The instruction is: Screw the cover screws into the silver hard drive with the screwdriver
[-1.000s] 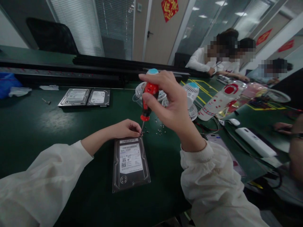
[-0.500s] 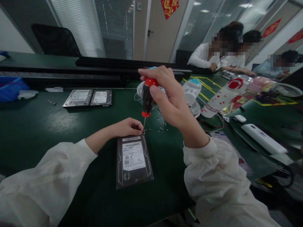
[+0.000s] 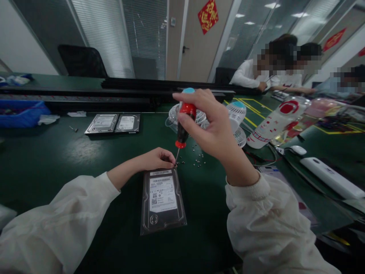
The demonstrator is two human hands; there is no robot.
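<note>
A hard drive (image 3: 161,217), label side up, lies on the green table in front of me. My right hand (image 3: 209,121) grips the red and black handle of a screwdriver (image 3: 182,131), which slants slightly with its shaft pointing down. Its tip is at the drive's far right corner. At that same corner, my left hand (image 3: 160,159) rests along the far edge with thumb and fingers pinched beside the tip. Whatever is between those fingers is too small to make out. Several small screws (image 3: 199,163) are scattered just beyond the corner.
Two more hard drives (image 3: 127,123) lie at the back left, near a blue bin (image 3: 21,114). White fans (image 3: 236,114) stand behind my right hand. Rightward are a white bottle (image 3: 270,121), a power strip (image 3: 327,177) and cables. People sit at the far right.
My view has tilted, so everything sits slightly lower and further right. Both hands, the screwdriver and the hard drive keep nearly the same places relative to each other.
</note>
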